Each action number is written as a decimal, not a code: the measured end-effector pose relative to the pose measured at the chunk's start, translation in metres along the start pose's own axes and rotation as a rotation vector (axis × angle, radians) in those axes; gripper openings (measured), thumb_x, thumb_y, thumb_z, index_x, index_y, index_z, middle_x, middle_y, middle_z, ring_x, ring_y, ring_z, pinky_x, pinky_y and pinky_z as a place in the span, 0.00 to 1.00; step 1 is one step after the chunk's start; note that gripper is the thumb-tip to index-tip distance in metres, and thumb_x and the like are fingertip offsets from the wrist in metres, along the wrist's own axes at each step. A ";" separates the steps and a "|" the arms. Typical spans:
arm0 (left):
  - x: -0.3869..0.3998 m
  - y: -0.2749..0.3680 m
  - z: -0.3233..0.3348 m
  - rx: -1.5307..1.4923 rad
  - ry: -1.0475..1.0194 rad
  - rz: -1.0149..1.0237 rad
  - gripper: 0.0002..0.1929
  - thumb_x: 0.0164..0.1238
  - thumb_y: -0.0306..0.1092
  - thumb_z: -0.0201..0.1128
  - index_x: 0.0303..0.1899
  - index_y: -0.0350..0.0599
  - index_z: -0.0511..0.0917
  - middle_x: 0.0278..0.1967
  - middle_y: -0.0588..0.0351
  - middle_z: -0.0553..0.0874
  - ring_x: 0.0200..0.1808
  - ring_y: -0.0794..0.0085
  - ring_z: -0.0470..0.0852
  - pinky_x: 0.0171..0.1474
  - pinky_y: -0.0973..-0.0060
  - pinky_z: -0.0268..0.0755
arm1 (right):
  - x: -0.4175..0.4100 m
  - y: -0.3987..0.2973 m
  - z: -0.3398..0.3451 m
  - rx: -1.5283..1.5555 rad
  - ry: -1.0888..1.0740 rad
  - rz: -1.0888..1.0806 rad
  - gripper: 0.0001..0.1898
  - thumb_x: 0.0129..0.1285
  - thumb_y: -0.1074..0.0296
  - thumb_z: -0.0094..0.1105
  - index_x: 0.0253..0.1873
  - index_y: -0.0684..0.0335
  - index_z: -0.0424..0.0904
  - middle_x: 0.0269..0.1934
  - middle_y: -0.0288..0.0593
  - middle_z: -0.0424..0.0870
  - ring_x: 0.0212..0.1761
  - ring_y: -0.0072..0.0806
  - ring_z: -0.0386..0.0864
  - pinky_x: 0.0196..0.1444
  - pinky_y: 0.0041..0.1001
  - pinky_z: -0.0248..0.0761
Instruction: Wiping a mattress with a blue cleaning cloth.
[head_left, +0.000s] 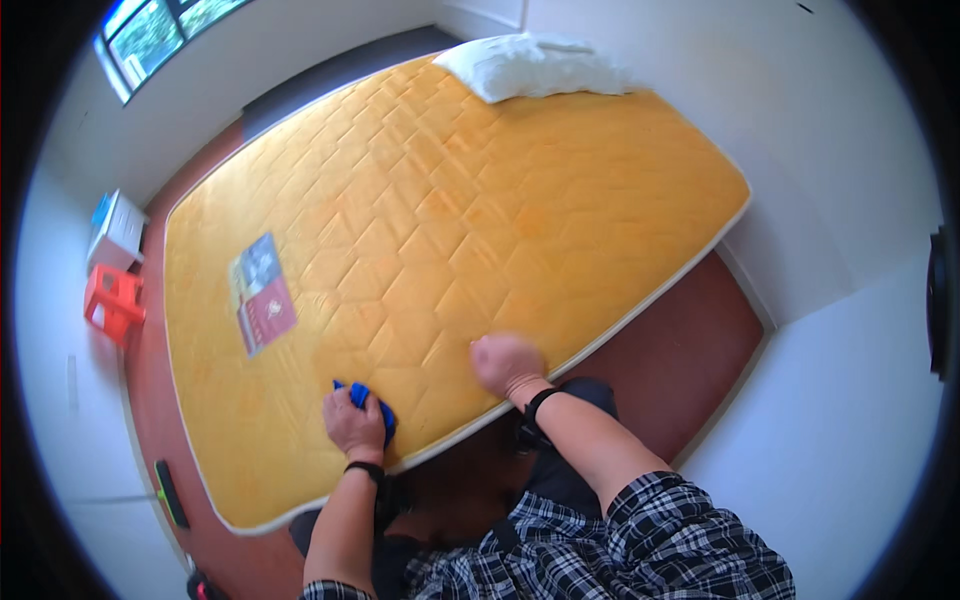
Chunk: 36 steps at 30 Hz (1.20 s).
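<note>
Before me lies a mattress (420, 262) with a yellow-orange quilted top and white piping. My left hand (352, 420) grips a blue cloth (388, 424), bunched up and pressed on the mattress near its front edge. Some of the cloth is hidden under the palm. To the right, my right hand (506, 364) is curled into a fist at the same edge, slightly blurred; I see nothing in it. A printed label (266, 300) in grey and red, bearing writing, lies flat on the mattress to the left of my hands.
A white pillow (536, 67) rests at the mattress's far end against the wall. Left of the mattress are a red plastic stool (112, 300), a small white cabinet (120, 229) and a black-and-green floor-cleaning head (171, 495). Reddish floor (675, 360) shows at right, beside white walls.
</note>
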<state>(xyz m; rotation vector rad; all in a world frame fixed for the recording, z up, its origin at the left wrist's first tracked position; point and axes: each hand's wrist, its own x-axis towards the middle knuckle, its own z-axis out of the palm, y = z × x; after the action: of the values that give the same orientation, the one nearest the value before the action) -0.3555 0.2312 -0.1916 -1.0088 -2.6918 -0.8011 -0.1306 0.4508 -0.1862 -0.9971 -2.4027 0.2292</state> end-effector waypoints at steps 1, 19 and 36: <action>0.002 0.005 0.000 -0.022 0.000 0.004 0.14 0.68 0.41 0.78 0.47 0.48 0.83 0.46 0.45 0.86 0.53 0.42 0.86 0.59 0.47 0.80 | 0.000 0.002 0.001 -0.020 -0.012 0.012 0.17 0.78 0.53 0.66 0.31 0.50 0.83 0.29 0.42 0.89 0.34 0.45 0.90 0.37 0.49 0.84; -0.036 0.020 -0.008 -0.097 0.027 0.052 0.14 0.63 0.40 0.81 0.43 0.50 0.84 0.41 0.49 0.85 0.46 0.47 0.88 0.48 0.51 0.82 | 0.007 0.008 0.005 -0.087 -0.021 -0.021 0.17 0.78 0.54 0.67 0.32 0.52 0.82 0.30 0.44 0.88 0.34 0.50 0.88 0.38 0.50 0.82; 0.044 -0.042 -0.022 -0.985 -0.073 -0.277 0.15 0.79 0.40 0.78 0.55 0.41 0.89 0.43 0.54 0.92 0.32 0.76 0.85 0.37 0.73 0.80 | 0.001 -0.170 -0.001 0.311 -0.202 -0.331 0.33 0.68 0.51 0.81 0.74 0.52 0.82 0.67 0.56 0.83 0.62 0.55 0.82 0.64 0.50 0.78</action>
<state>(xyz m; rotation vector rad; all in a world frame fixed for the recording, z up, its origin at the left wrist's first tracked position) -0.4171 0.2175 -0.1768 -0.7738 -2.4674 -2.2953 -0.2342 0.3301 -0.1272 -0.4464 -2.5626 0.5838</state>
